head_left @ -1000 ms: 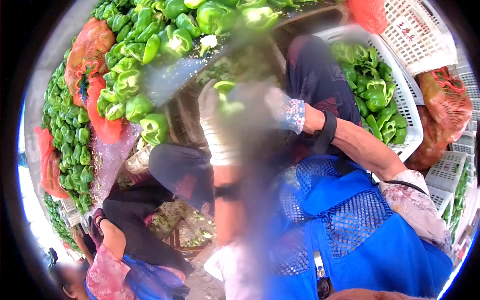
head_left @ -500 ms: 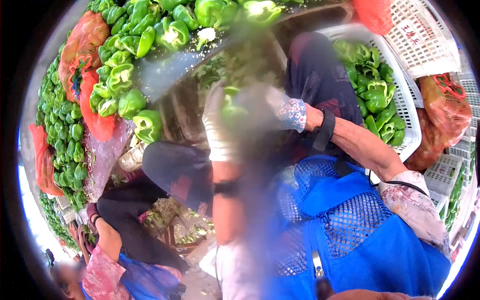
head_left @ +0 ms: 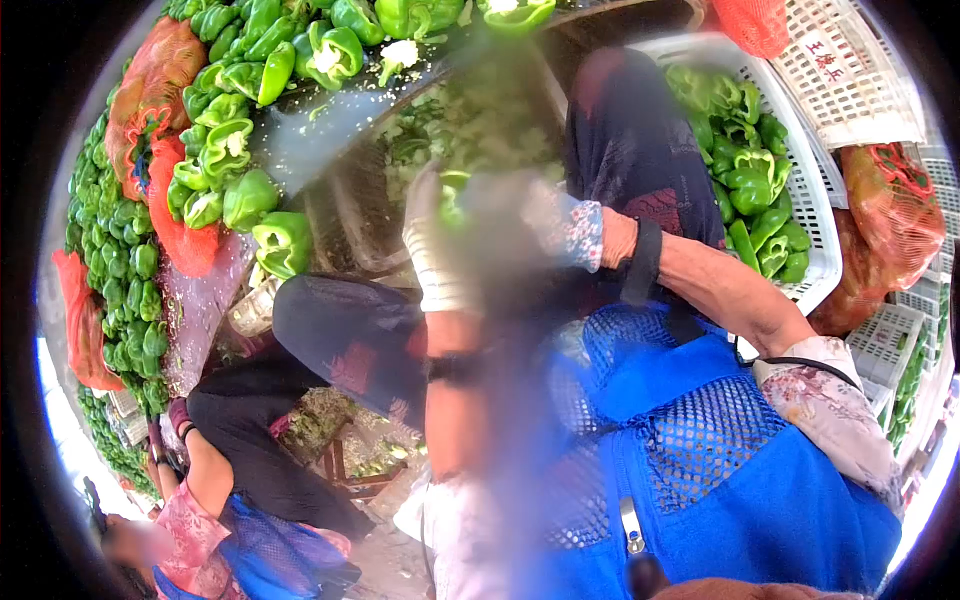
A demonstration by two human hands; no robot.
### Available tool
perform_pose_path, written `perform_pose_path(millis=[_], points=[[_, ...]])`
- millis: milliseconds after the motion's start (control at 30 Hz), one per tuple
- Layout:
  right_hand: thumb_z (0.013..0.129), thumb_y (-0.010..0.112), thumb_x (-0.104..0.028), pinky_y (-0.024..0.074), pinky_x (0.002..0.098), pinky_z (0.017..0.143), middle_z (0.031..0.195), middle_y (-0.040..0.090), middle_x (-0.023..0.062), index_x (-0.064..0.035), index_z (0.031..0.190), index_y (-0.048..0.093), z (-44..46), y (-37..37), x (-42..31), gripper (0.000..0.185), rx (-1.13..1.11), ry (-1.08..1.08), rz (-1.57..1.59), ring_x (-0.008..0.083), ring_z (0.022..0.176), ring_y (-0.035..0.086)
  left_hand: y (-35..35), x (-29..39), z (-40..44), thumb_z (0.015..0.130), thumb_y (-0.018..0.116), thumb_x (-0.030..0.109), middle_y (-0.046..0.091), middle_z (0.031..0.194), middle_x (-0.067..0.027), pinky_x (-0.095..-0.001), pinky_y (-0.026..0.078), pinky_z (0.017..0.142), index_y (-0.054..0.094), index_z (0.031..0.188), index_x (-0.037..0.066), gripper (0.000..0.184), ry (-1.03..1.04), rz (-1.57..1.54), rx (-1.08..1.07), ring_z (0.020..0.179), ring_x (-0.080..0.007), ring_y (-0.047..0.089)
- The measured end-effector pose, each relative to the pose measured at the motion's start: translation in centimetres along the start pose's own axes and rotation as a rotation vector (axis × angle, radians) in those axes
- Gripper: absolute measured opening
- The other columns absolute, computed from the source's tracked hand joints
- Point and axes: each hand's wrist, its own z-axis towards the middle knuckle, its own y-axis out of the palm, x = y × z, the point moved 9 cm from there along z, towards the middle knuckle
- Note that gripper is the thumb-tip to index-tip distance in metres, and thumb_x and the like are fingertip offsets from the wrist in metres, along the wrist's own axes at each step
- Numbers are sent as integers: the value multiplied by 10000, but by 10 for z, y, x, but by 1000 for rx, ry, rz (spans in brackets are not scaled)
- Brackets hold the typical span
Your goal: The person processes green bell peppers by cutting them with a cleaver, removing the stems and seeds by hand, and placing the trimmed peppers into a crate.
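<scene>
In the head view, my left hand (head_left: 432, 245) wears a pale striped glove and is closed round a green bell pepper (head_left: 454, 194), of which only a small part shows. My right hand (head_left: 572, 228), in a glove with a speckled blue-and-white cuff, is up against the pepper from the other side. A grey blur in the middle of the view covers its fingers, so whether it grips anything is hidden. Both hands are above a dark tub (head_left: 385, 262) with pale green scraps (head_left: 425, 135) in it.
Cut and whole green peppers (head_left: 250, 200) line a metal table (head_left: 320, 135) at upper left. A white basket (head_left: 825, 240) of peppers (head_left: 750, 185) stands by my right knee. Red net sacks (head_left: 885, 225) and stacked crates (head_left: 830, 80) lie beyond. Another person (head_left: 215, 510) sits at lower left.
The view has shifted slightly, so the table's peppers sit further left and more scraps show in the tub. My hands stay together at the pepper.
</scene>
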Motion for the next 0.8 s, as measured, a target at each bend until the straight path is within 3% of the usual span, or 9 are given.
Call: perform_pose_path(millis=[133, 233, 333, 400, 467, 533, 600, 700, 800], points=[[779, 550, -119, 503, 378, 552, 793, 605, 130, 9, 881, 616, -2, -3, -9, 176, -83, 123, -172, 262, 735, 638, 4, -41, -9, 919, 553, 329, 662, 1015, -101, -326, 520, 832, 633, 1072, 32, 344, -387, -423, 94, 909, -210, 639], [773, 568, -132, 499, 377, 530, 782, 607, 121, 17, 868, 635, -4, -10, -11, 189, -17, 140, -156, 259, 726, 642, 15, -34, -22, 915, 565, 324, 677, 970, -104, -332, 524, 824, 639, 1015, 40, 310, -515, -429, 158, 885, -216, 647], [789, 599, -155, 508, 364, 602, 823, 629, 121, 0, 921, 647, -6, 1, 14, 210, -43, 162, 162, 259, 753, 645, -5, -49, -3, 910, 580, 321, 667, 972, -94, -324, 526, 810, 647, 1035, 38, 316, -296, -332, 168, 881, -206, 645], [836, 601, -141, 506, 362, 681, 877, 652, 110, -29, 997, 635, -13, 9, 36, 199, -100, 221, 493, 271, 784, 641, -1, -18, 1, 912, 579, 323, 655, 984, -89, -313, 527, 803, 645, 1062, 35, 331, -24, 56, -39, 881, -198, 640], [778, 639, -194, 517, 351, 656, 848, 653, 106, -91, 970, 680, -13, -10, 31, 222, 30, -2, 606, 244, 779, 652, 12, -12, 1, 917, 574, 318, 635, 994, -80, -295, 529, 789, 631, 1109, 30, 351, -16, 26, -156, 881, -185, 629], [752, 651, -200, 519, 348, 637, 816, 644, 97, -133, 948, 700, -11, -24, 28, 213, 8, 28, 781, 235, 768, 654, 18, -10, -2, 922, 569, 313, 622, 1001, -75, -285, 530, 780, 619, 1136, 26, 362, -161, -141, -245, 881, -178, 622], [759, 636, -156, 513, 352, 624, 781, 625, 81, -157, 932, 697, -13, -20, 31, 183, -158, 315, 1009, 243, 751, 648, 21, -11, -6, 920, 573, 308, 622, 981, -72, -288, 531, 780, 616, 1137, 31, 354, -251, -254, -249, 878, -176, 621], [754, 629, -144, 503, 366, 604, 760, 608, 81, -120, 896, 676, -10, -39, -2, 152, 129, -157, 168, 253, 730, 639, 14, -29, 2, 907, 595, 302, 629, 944, -68, -295, 532, 781, 622, 1122, 47, 334, -207, -302, -135, 866, -171, 622], [799, 601, -189, 510, 380, 639, 796, 637, 102, -79, 922, 647, -14, -32, 3, 171, 203, -74, 229, 280, 728, 642, 13, -38, -5, 883, 622, 266, 636, 925, -64, -290, 527, 768, 643, 1078, 50, 292, -285, -431, -32, 841, -166, 622]])
